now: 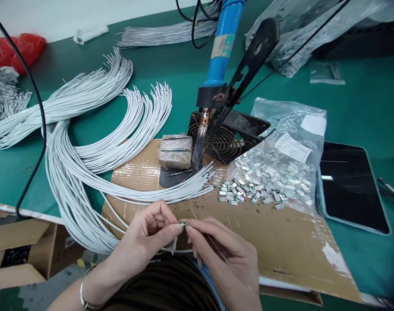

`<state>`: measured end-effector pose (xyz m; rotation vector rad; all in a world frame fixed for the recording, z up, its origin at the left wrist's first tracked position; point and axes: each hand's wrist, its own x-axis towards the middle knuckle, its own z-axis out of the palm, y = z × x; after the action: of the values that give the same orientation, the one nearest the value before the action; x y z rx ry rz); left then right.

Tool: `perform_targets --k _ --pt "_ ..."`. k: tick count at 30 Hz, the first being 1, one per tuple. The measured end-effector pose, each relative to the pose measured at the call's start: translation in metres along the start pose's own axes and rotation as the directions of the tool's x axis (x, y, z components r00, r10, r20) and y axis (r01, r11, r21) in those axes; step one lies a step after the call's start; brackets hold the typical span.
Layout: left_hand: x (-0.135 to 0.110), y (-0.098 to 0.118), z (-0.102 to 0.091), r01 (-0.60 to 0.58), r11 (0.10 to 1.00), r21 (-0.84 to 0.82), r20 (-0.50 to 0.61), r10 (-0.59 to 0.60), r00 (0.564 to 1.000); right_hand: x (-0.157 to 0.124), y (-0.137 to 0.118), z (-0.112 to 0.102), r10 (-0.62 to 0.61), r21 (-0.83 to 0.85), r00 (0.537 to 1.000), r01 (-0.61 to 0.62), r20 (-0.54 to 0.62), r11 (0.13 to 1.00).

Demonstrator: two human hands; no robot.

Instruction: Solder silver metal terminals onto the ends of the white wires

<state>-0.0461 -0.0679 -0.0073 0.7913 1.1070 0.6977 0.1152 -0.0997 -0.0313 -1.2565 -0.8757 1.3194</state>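
Note:
My left hand [148, 235] and my right hand [224, 255] meet at the front edge of a cardboard sheet [281, 242], fingertips pinched together. Between them sits a tiny metal terminal [184, 224] at the end of a white wire [171, 248], which loops under my left hand. A thin solder wire [222, 255] runs across my right hand. Just beyond my hands lies a bundle of white wires [171, 190] with stripped ends. A blue-handled soldering iron [216, 73] stands in a holder, tip down by a sponge block [175, 152].
A pile of small metal terminals [248, 190] spills from a clear plastic bag [287, 147]. A black fan [229, 136] sits behind the iron. A dark tablet [352, 185] lies at right. More wire bundles [70, 95] cover the green table; a cardboard box [25, 250] is lower left.

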Motion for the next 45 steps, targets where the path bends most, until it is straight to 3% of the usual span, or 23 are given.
perform_targets --k 4,10,12,17,22,28,31,33,35,37,39,42,45 --pt "0.001 -0.002 0.000 -0.003 1.000 0.007 0.007 0.003 1.000 -0.001 0.002 0.000 0.001 -0.008 1.000 -0.001 -0.025 1.000" --pt "-0.001 -0.003 -0.004 -0.020 0.994 0.107 0.024 0.017 1.000 0.000 0.001 -0.007 0.246 0.107 0.967 -0.253 0.073 0.962" --pt "-0.003 -0.001 -0.005 0.003 0.983 0.181 0.041 -0.010 0.999 0.003 -0.003 -0.011 0.276 0.082 0.955 -0.286 0.109 0.955" --pt "-0.002 0.008 -0.003 0.045 0.955 0.292 0.054 -0.063 0.997 0.008 -0.015 -0.020 0.206 -0.126 0.960 -0.184 0.192 0.975" --pt "0.003 0.008 0.004 0.020 0.952 0.305 -0.013 -0.016 1.000 0.009 -0.018 -0.022 0.156 -0.161 0.975 -0.130 0.158 0.978" --pt "-0.004 -0.004 0.009 -0.063 0.911 0.408 -0.058 0.095 0.994 0.004 -0.008 -0.017 0.127 -0.110 0.990 -0.119 0.063 0.987" --pt "-0.006 -0.010 0.011 -0.107 0.918 0.382 -0.079 0.147 0.986 -0.004 0.002 -0.002 0.110 -0.046 0.992 -0.113 -0.059 0.993" --pt "-0.006 -0.012 0.012 -0.102 0.952 0.290 -0.081 0.130 0.988 -0.009 0.008 0.009 0.040 -0.061 0.985 -0.050 -0.168 0.997" --pt "-0.004 -0.011 0.012 -0.088 0.974 0.210 -0.074 0.106 0.992 -0.013 0.012 0.017 -0.160 -0.147 0.960 0.128 -0.231 0.981" --pt "-0.001 -0.008 0.011 -0.087 0.985 0.152 -0.068 0.098 0.993 -0.013 0.012 0.018 -0.371 -0.242 0.902 0.318 -0.219 0.917" --pt "0.003 -0.006 0.010 -0.081 0.993 0.090 -0.069 0.087 0.994 -0.009 0.010 0.013 -0.462 -0.283 0.873 0.408 -0.158 0.868" --pt "0.006 -0.002 0.010 -0.066 0.997 0.044 -0.076 0.069 0.995 -0.003 0.003 -0.001 -0.380 -0.251 0.923 0.356 -0.052 0.900" --pt "0.007 0.000 0.011 -0.075 0.995 0.072 -0.111 0.082 0.990 0.002 -0.003 -0.012 -0.158 -0.143 0.984 0.145 -0.081 0.979"
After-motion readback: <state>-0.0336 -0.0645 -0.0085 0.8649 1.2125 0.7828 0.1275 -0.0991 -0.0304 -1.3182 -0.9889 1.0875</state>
